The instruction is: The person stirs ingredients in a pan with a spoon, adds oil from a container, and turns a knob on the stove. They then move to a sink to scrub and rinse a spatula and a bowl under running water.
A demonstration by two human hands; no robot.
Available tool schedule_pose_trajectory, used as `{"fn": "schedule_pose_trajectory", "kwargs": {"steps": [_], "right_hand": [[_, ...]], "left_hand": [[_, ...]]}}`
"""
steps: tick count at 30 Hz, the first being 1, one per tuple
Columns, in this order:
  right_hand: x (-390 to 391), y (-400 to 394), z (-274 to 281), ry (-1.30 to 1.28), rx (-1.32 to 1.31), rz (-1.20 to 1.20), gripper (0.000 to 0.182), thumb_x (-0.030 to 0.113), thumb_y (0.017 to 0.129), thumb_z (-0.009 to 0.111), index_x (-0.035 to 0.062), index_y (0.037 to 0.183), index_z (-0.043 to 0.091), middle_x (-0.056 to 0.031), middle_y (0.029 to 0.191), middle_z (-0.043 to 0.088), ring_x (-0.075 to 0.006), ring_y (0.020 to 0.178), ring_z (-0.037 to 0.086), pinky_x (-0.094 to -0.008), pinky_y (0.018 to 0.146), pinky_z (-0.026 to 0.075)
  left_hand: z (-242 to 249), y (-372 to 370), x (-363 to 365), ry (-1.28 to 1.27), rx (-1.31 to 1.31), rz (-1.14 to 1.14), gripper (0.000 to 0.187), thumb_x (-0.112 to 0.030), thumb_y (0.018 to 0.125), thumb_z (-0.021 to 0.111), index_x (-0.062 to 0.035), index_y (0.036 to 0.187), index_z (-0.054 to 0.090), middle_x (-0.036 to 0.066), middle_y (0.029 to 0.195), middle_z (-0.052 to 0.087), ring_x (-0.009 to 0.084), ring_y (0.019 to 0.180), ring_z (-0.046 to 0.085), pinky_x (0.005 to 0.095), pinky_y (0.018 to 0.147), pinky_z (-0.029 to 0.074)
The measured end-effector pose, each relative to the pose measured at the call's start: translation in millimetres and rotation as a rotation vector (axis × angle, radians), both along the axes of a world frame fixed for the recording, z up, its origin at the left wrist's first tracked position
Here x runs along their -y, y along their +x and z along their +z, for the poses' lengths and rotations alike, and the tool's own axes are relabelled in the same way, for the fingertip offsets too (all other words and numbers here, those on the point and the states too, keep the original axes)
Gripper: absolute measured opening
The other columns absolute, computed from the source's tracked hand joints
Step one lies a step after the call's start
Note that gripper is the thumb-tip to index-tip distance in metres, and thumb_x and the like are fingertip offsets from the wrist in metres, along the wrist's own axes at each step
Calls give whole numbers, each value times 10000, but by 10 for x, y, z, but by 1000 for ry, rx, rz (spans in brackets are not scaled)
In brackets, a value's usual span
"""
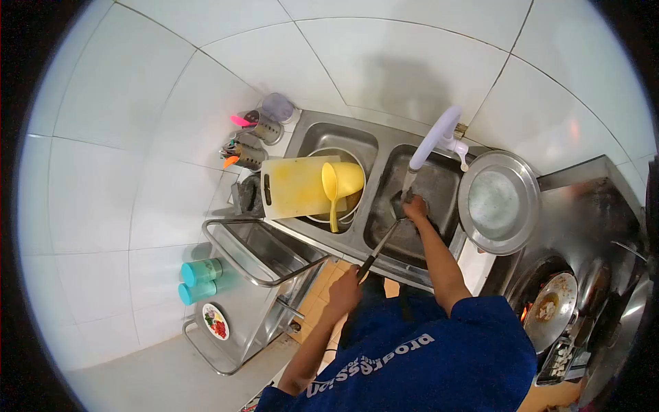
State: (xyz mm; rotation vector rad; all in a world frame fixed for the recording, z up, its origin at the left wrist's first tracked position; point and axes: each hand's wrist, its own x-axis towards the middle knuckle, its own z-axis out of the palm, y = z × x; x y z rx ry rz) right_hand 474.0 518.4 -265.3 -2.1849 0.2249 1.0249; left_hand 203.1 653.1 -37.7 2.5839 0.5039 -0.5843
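My left hand [343, 292] is wrapped round the black handle of a long metal spatula [386, 240], in front of the sink. The spatula slants up into the right sink basin [384, 185], its dark head partly covered by my right hand [414, 207]. My right fingers are closed at that head, right below the white tap hose [434, 137], whose outlet points down at them. In the left basin, a white cutting board [292, 185] with yellow stains lies over a round pot [351, 214]. A yellow dipper [343, 180] rests on top.
A wide metal pan [467, 223] with whitish liquid stands right of the sink. Farther right, a pan [549, 309] with food sits over a flame. To the left are a metal trolley [250, 336], a plate of chopped food [215, 321], turquoise-lidded jars [199, 272] and utensil holders [268, 130].
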Motion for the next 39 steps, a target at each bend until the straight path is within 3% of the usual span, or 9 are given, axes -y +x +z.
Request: {"fn": "schedule_pose_trajectory", "kwargs": {"steps": [3,6,11,19,22,27,32,35,39], "right_hand": [[70,-254,-12,306,26,-631,392,316,809,650,47,1083,575,-151,978,627,-318,922,602,-446,801,488],[237,-263,49,235,342,-191,617,419,734,705,37,1180,513,-174,1175,553,-366,1095,506,-477,918,403],[26,2,-616,271,-103,-538,707,554,770,609,98,1282,434,-170,1305,436,-385,1082,498,-499,921,396],[-114,-652,-605,1170,-661,-1079,1020,815,704,400,71,1382,234,-250,1314,345,-424,1039,499,-550,834,435],[131,-569,272,1138,-763,-1256,672,611,882,374,53,1256,379,-265,1156,461,-365,954,544,-483,748,507],[80,-325,-662,1305,-475,-1449,434,405,943,411,3,1088,486,-189,913,576,-303,761,593,-413,646,531],[10,-63,-658,1251,-828,-1717,324,290,912,503,-29,929,562,-111,754,596,-250,652,576,-349,607,519],[-10,-86,-763,1298,-951,-1398,264,254,910,507,1,947,572,-97,756,602,-243,612,551,-329,608,515],[-137,-1,-112,723,-542,-931,308,311,886,528,45,1037,567,-96,953,594,-233,790,546,-343,671,502]], "left_hand": [[1,-52,-46,-456,-163,162,362,-214,833,575,-37,1130,465,166,820,619,291,708,639,391,559,484],[-157,-178,-18,-400,-233,84,410,-271,854,565,-12,1146,439,248,880,617,400,791,612,465,684,470],[73,-120,311,-348,-211,117,380,-248,844,553,59,1048,461,318,840,596,472,788,588,501,696,465],[-47,419,248,-850,-324,443,273,-300,894,537,-48,980,474,17,631,477,122,467,465,264,405,373],[-54,506,179,-1265,-499,727,225,-288,932,469,-83,1022,495,-51,581,356,57,397,353,214,371,308],[-316,313,32,-2036,-694,1078,288,-336,957,410,-110,1119,483,-59,550,312,20,346,262,181,308,267],[-194,128,47,-1646,-586,868,380,-432,969,337,-93,1074,472,-49,545,291,46,371,288,206,330,271],[14,108,158,-1022,-320,569,369,-433,970,337,-89,998,467,-52,560,297,60,413,307,221,375,279],[-74,-87,-78,-1083,-348,631,387,-463,964,321,-102,938,458,-50,574,328,71,438,320,235,407,287]]}}
